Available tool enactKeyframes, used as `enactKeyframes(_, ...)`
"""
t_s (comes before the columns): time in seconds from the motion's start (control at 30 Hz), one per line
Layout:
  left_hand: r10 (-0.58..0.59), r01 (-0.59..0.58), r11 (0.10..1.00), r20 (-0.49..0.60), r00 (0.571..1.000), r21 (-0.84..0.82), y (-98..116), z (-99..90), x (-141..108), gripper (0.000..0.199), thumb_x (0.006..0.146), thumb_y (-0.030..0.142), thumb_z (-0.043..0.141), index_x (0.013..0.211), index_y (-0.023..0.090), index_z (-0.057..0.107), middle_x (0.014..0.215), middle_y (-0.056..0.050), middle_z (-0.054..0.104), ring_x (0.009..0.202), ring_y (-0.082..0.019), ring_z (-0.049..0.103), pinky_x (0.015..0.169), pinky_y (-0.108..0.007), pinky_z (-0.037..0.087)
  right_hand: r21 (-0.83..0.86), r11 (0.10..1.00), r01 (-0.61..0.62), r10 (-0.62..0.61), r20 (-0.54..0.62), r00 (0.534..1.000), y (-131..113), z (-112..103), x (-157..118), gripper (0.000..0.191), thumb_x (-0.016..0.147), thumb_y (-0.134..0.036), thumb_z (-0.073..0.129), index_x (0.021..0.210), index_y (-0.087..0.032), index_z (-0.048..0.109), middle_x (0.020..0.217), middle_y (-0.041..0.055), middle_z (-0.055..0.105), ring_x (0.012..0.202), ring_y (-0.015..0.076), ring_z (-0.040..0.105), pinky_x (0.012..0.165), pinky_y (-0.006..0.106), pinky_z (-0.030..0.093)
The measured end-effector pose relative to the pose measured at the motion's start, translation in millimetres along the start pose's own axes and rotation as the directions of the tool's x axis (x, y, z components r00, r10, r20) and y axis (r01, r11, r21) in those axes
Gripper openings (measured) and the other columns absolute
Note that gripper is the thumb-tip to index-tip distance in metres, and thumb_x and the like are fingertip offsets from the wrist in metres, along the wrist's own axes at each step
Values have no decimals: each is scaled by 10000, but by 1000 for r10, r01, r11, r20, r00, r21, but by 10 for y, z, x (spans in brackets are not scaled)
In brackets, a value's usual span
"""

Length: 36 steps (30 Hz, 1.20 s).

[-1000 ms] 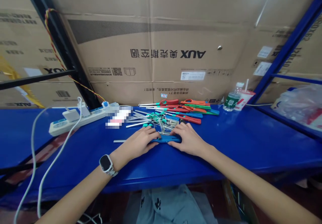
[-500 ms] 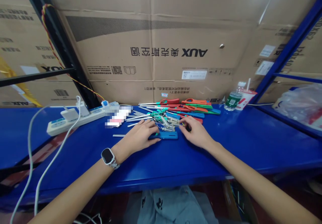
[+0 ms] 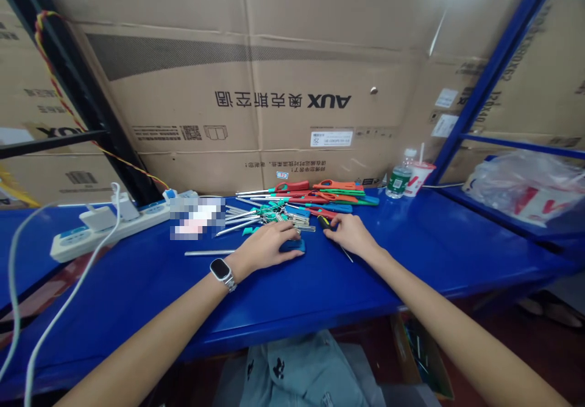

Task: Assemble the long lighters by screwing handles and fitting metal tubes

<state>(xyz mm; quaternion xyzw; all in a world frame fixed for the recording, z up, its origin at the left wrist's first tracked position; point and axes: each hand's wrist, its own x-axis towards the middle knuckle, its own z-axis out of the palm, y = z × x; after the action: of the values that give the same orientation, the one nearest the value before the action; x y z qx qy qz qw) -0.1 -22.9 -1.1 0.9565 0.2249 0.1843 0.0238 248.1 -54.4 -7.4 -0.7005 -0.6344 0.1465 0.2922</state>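
My left hand (image 3: pixel 267 244), with a watch on its wrist, curls over a blue long-nosed lighter (image 3: pixel 292 246) lying on the table. The lighter's metal tube (image 3: pixel 208 253) sticks out to the left, while the palm hides its middle. My right hand (image 3: pixel 353 234) is closed on a small screwdriver (image 3: pixel 324 223) with a black and yellow handle; its thin shaft points down toward the table's front. Just beyond the hands lies a heap of metal tubes and green lighter parts (image 3: pixel 269 212). Red lighters (image 3: pixel 292 186) and orange lighters (image 3: pixel 338 185) lie behind that heap.
At the left, a white power strip (image 3: pixel 132 224) carries plugs and cables. A pixelated flat item (image 3: pixel 196 218) lies beside it. Toward the back right stand a water bottle (image 3: pixel 399 178) and a cup with a straw (image 3: pixel 418 178). Cardboard (image 3: pixel 283 60) walls the back.
The view has swung to the right. My left hand has slid along the blue lighter toward its handle end. The screwdriver in my right hand has turned, and its shaft now shows.
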Motion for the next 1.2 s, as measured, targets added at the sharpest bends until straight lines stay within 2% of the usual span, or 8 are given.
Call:
enactKeyframes(0.07, -23, 24, 999, 7, 1000, -34, -21, -7, -53, 339, 956, 509, 569, 1018, 188, 657, 1002, -61, 660, 911, -215, 644, 803, -337, 500, 253, 967, 30, -27, -14, 1000, -74, 0, 16, 167, 782, -311, 697, 761, -197, 578, 556, -8, 610, 539, 168, 593, 546, 273, 387)
enactKeyframes(0.17, -61, 62, 995, 24, 998, -72, -46, -25, -114, 358, 939, 535, 578, 955, 184, 644, 961, -52, 653, 855, -200, 631, 753, -317, 488, 626, 775, 86, -90, -26, 996, -308, 57, 61, 306, 763, -464, 714, 838, -213, 556, 514, -46, 579, 409, 131, 489, 427, 249, 344)
enactKeyframes(0.27, -89, 90, 990, 12, 996, -110, -66, -28, -149, 357, 926, 540, 589, 921, 185, 632, 942, -52, 645, 837, -197, 620, 748, -314, 483, 768, 625, 141, -192, -24, 981, -577, 166, 113, 474, 681, -559, 787, 908, -230, 531, 573, -54, 604, 355, 110, 445, 343, 240, 314)
enactKeyframes(0.37, -118, 116, 982, -4, 993, -150, -73, -18, -167, 347, 914, 538, 604, 927, 192, 628, 937, -50, 648, 816, -194, 613, 741, -319, 482, 792, 571, 217, -264, -73, 962, -727, 291, 134, 490, 699, -593, 781, 932, -240, 535, 663, -42, 605, 419, 125, 525, 352, 261, 409)
enactKeyframes(0.47, -133, 130, 977, -9, 991, -170, -63, -19, -166, 344, 909, 536, 612, 938, 194, 635, 939, -51, 652, 804, -193, 609, 728, -324, 482, 781, 568, 258, -288, -105, 952, -730, 380, 103, 444, 751, -588, 747, 936, -252, 524, 700, -35, 577, 471, 137, 559, 407, 293, 486)
enactKeyframes(0.73, -134, 133, 972, 6, 991, -195, -68, -32, -145, 370, 900, 539, 623, 1021, 196, 688, 978, -65, 676, 865, -206, 636, 784, -336, 508, 745, 587, 316, -329, -137, 934, -647, 398, -22, 319, 801, -464, 736, 895, -252, 518, 741, -19, 579, 465, 129, 545, 424, 304, 486)
enactKeyframes(0.93, -105, 103, 975, -2, 994, -195, -76, -18, -156, 370, 916, 535, 603, 1084, 219, 699, 1092, -81, 678, 919, -217, 658, 822, -348, 523, 766, 594, 246, -331, -46, 942, -683, 319, -19, 371, 729, -473, 786, 842, -235, 524, 744, -11, 632, 475, 158, 614, 416, 294, 464)
enactKeyframes(1.2, -115, 116, 981, 20, 993, -157, -8, -69, -163, 329, 933, 494, 600, 1036, 199, 700, 1081, -86, 668, 868, -214, 667, 760, -341, 532, 802, 580, 142, -201, -28, 979, -806, 370, -28, 469, 668, -527, 836, 771, -246, 475, 620, -4, 668, 423, 182, 610, 355, 281, 406)
